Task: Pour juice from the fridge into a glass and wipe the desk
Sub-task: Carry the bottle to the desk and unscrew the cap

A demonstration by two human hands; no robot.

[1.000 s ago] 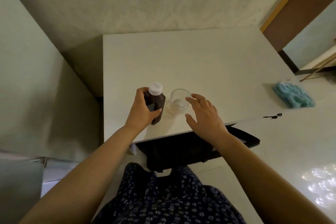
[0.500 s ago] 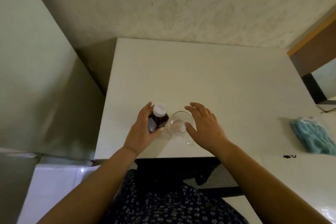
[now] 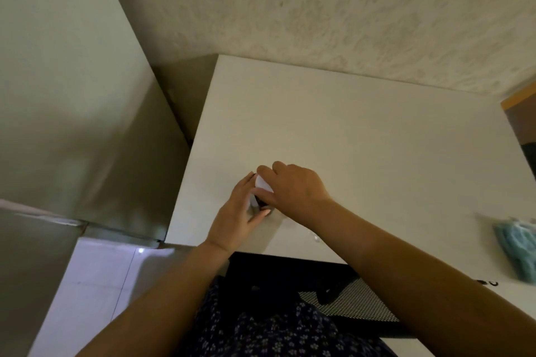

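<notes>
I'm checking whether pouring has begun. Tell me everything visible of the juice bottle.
The juice bottle seems upright on the white desk near its front left, mostly hidden by both hands. Only a sliver of dark body and part of its white cap show; the cap is on. The left hand grips the body from the left; the right hand curls fingers and thumb round the cap. Label and material cannot be told.

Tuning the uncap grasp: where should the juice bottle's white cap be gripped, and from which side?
Pinch the white cap round its rim, coming from above: it is round and tops the bottle, whose dark body the left hand grips. The right hand sits on it just so.
</notes>
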